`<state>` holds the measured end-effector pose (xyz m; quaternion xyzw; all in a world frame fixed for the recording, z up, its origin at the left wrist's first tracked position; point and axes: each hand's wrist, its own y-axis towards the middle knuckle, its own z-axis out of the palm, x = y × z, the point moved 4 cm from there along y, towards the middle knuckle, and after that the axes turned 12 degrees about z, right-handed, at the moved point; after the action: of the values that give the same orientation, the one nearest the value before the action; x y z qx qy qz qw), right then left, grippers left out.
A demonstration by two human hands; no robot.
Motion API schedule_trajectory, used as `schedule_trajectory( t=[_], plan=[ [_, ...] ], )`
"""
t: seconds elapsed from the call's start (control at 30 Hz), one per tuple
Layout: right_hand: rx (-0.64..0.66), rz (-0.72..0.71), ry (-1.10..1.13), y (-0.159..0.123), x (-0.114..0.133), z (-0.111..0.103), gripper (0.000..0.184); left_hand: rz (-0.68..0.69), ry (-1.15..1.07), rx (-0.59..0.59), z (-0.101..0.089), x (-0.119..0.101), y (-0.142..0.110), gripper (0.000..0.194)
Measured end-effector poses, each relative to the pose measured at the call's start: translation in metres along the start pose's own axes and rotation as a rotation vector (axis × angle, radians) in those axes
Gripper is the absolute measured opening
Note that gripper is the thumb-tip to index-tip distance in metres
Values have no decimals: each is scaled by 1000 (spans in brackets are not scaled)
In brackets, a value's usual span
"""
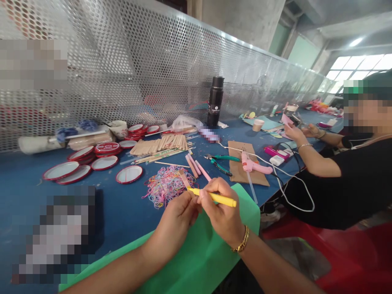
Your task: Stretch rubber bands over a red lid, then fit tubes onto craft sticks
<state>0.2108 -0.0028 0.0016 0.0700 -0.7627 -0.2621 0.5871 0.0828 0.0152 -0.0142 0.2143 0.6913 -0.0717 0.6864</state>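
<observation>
My right hand (223, 208) grips a yellow marker pen (219, 198), its tip pointing left. A flat wooden craft stick (184, 179) sticks up from the pinched fingers of my left hand (180, 210), and the pen's tip meets it near those fingers. Both hands are close together above a green sheet (153, 261). Just behind them lies a tangled heap of colourful rubber bands (165, 183). Several pink and purple pens (192, 165) rest beside the heap.
Red-rimmed lids (129, 174) and piled wooden sticks (162, 143) lie on the left. Teal-handled pliers (222, 166) and a pink glue gun (254, 166) on cardboard (237, 149) are to the right. A black bottle (216, 102) stands behind. A co-worker (352, 163) sits right, holding pink paper.
</observation>
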Motion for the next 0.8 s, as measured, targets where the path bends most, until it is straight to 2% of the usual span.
schedule_trajectory(
  t=[0.13,0.3,0.5,0.67,0.8],
  plan=[
    [-41,41,35,0,-4,-2,16,-6,38,-7,-1,-4,0,51],
    [4,-11,3,1,1,-1,16,1,31,-2,0,-4,1,52],
    [-53,24,17,1,-1,-4,17,2,12,-7,-2,2,0,51],
    [2,-14,-11,1,3,-2,16,4,-1,-15,-1,3,-1,49],
    [-42,28,2,1,0,-3,16,-15,-30,-20,0,0,1,50]
  ],
)
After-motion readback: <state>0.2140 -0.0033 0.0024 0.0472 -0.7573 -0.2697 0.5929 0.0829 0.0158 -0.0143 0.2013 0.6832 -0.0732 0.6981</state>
